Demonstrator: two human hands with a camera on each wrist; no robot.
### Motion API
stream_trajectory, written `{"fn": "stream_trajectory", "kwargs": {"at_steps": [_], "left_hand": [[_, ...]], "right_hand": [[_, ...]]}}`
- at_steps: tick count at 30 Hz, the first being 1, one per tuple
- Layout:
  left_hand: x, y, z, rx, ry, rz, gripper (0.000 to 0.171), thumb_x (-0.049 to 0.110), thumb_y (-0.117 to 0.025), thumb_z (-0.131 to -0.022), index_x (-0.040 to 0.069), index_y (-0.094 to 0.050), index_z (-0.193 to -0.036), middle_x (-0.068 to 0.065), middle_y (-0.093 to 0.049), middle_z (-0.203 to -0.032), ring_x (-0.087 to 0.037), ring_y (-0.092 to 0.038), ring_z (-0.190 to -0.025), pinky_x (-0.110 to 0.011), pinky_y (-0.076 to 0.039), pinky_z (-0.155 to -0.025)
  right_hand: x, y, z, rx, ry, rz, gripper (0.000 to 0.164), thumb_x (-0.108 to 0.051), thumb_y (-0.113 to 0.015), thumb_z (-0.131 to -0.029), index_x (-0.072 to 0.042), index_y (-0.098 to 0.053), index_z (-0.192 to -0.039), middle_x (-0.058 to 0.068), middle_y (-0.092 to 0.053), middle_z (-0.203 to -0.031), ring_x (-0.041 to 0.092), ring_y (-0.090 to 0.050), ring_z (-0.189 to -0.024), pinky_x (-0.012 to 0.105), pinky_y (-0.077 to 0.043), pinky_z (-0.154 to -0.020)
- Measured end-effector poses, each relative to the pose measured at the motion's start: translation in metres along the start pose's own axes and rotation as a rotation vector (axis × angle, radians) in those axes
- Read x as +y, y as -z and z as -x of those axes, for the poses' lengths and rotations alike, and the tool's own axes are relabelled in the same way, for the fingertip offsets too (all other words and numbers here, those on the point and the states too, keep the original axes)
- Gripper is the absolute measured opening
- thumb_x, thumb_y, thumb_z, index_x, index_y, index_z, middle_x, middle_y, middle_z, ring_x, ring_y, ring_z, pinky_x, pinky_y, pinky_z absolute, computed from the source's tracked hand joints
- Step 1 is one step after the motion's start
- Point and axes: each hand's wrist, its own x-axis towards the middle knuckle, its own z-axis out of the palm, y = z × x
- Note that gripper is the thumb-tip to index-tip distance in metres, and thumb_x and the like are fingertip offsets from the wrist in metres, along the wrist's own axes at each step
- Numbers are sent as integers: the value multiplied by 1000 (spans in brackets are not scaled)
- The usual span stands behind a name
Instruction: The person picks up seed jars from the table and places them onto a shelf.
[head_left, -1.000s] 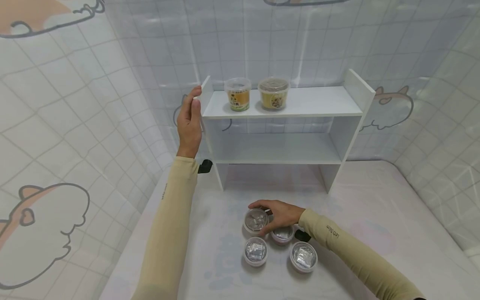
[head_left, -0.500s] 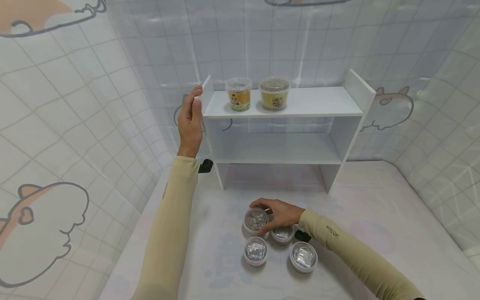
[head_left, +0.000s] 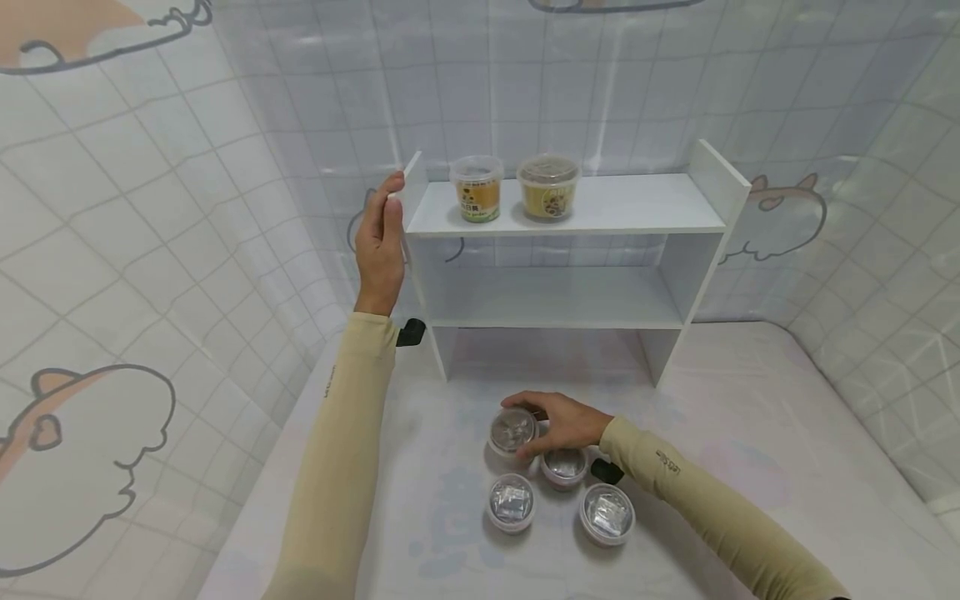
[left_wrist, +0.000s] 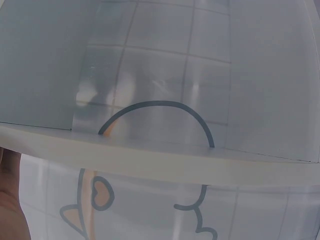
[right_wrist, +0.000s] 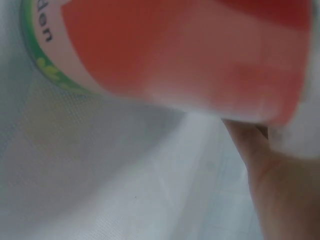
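In the head view my right hand (head_left: 570,419) grips a round plastic tub with a clear lid (head_left: 512,429), fingers at its far side and thumb at its near side. A second tub (head_left: 565,467) stands just under that hand. Two more clear-lidded tubs, one front left (head_left: 512,503) and one front right (head_left: 607,514), stand closer to me. The right wrist view is filled by a red-labelled tub (right_wrist: 195,55) with a green base band. My left hand (head_left: 380,254) holds the front top corner of the white shelf's left side panel (head_left: 412,187) between thumb and fingers.
On the shelf's top board (head_left: 637,204) stand a yellow-orange cup (head_left: 478,193) and a wider yellow tub (head_left: 548,190). Below it runs a middle board (head_left: 558,298). Sheeting with a tile pattern (head_left: 300,125) surrounds the white-covered table (head_left: 750,433).
The right hand and its tub have shifted slightly away from me, toward the shelf. The left hand and the other tubs stay in place.
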Motion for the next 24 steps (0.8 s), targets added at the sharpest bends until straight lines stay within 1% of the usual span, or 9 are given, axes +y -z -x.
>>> {"fn": "stream_trajectory", "kwargs": {"at_steps": [4,8,10,14,18,24], "left_hand": [[1,0,0,1,4,-6,32,3,-38,-100,0,-50,-129,-7,-47,-137,-15,-37,-131,-31,-29,-109],[1,0,0,2,4,-8,32,3,-38,-100,0,-50,-130,-8,-47,-138,-15,-37,-132,-31,-29,-109],[0,0,0,3,5,-9,32,4,-38,-100,-1,-49,-130,-7,-47,-138,-15,-37,-132,-31,-29,-109],[-1,1,0,3,2,-12,32,4,-38,-100,0,-49,-130,-7,-47,-138,-15,-37,-132,-31,-29,-109],[-1,1,0,-1,-3,-9,32,4,-38,-100,1,-50,-130,-6,-47,-138,-15,-37,-132,-31,-29,-109],[-1,1,0,-3,6,-13,33,5,-38,-101,4,-51,-131,-5,-47,-138,-14,-37,-132,-31,-28,-109]], "right_hand": [[1,2,1,18,11,-7,79,-47,-79,-70,-24,-43,-137,-12,-49,-130,8,-49,-117,28,-41,-99],[1,6,2,48,23,-18,79,-46,-79,-70,-23,-44,-137,-12,-49,-130,8,-50,-115,29,-42,-98],[1,8,3,65,29,-15,78,-47,-78,-71,-26,-43,-137,-13,-49,-131,8,-50,-116,29,-42,-98],[-3,12,4,109,35,-9,78,-48,-78,-71,-24,-44,-137,-12,-50,-130,9,-51,-116,29,-43,-97],[-7,15,6,145,19,-13,77,-48,-77,-72,-22,-44,-136,-11,-52,-128,9,-52,-114,29,-43,-97],[-12,17,7,194,21,-17,71,-45,-75,-75,-21,-46,-135,-9,-56,-121,10,-55,-108,31,-46,-93]]}}
